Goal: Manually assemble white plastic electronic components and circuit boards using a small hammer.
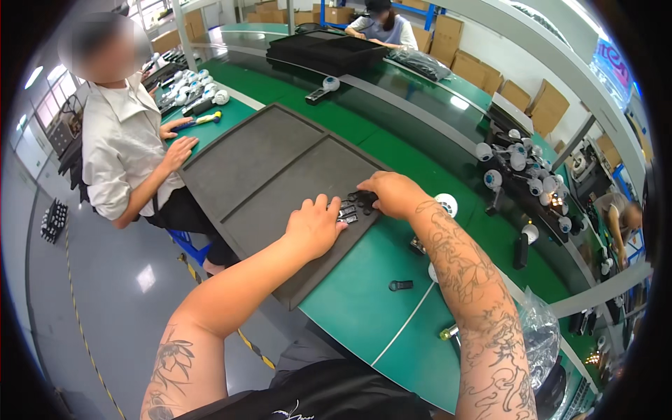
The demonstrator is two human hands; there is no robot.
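A group of small black parts lies on the dark grey tray, close to its right edge. Some of them have pale, shiny faces, and my fingers partly cover the group. At its left side is my left hand, its fingers apart and bent down, with the thumb touching the nearest pieces. From the right, my right hand reaches over the tray's edge, its index finger and thumb closed around black pieces. A single black part with a ring-shaped end lies on the green table beside the tray.
To the left, a person stands with hands on the table. White-headed devices with dark handles crowd the right side; others lie far left. Black trays are stacked at the back. Clear plastic lies by my right arm.
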